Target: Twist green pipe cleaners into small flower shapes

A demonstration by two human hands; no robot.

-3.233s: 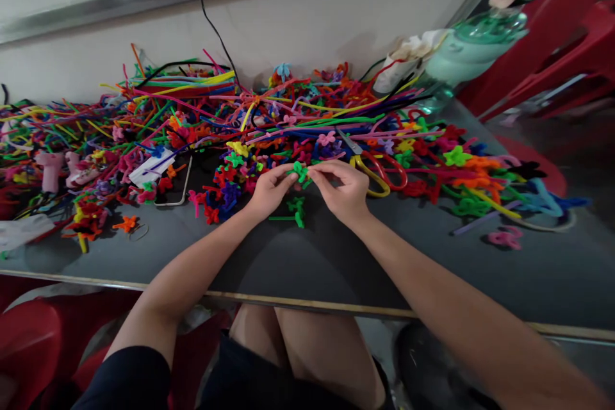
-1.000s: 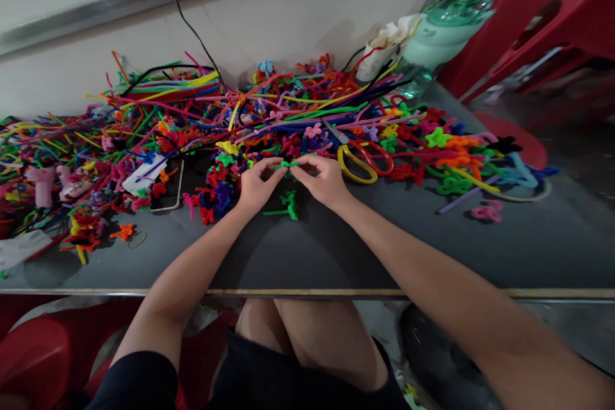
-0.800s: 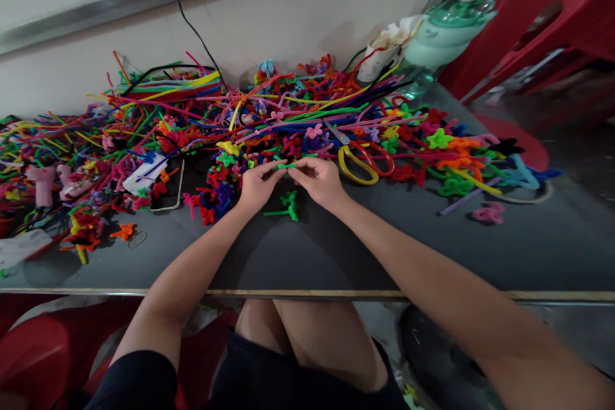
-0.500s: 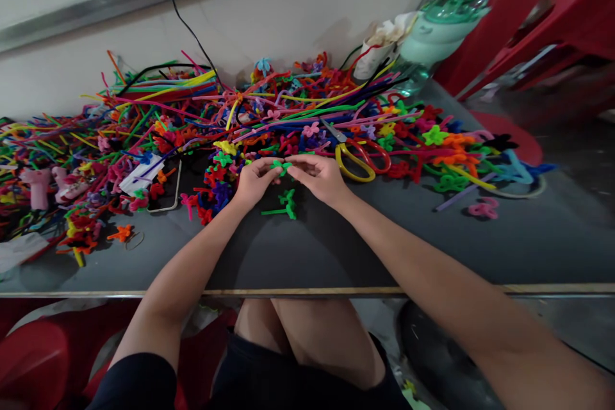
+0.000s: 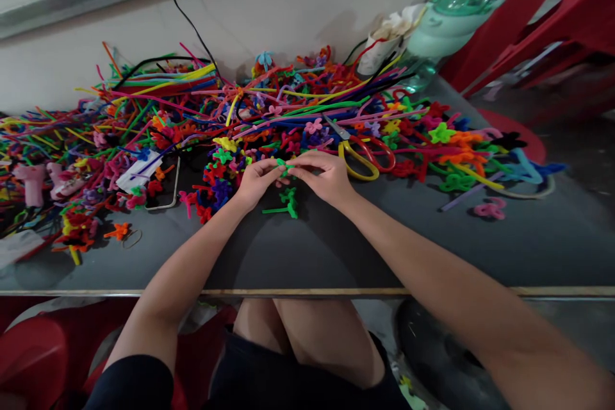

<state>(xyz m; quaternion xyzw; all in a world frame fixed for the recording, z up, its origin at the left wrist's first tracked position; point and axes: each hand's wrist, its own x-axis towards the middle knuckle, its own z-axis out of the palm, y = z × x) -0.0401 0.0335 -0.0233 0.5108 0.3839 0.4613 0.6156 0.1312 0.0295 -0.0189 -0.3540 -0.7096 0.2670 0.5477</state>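
A small green pipe-cleaner flower is pinched between my two hands, above the dark table. My left hand grips its left side with thumb and fingers closed. On its other side, my right hand holds it between thumb and forefinger. Just below my fingers, a second green pipe-cleaner piece lies on the table with one straight stem pointing left. The scissors, with one yellow and one red handle loop, rest right of my right hand.
A heap of colourful pipe cleaners spreads along the wall. A phone-like frame lies left of my hands. At the back right stand a paper cup and a green bottle. The table edge runs above my lap.
The whole view has shifted slightly. My fingers have moved a little around the green flower, and my right hand is more bent; both hands still hold it.
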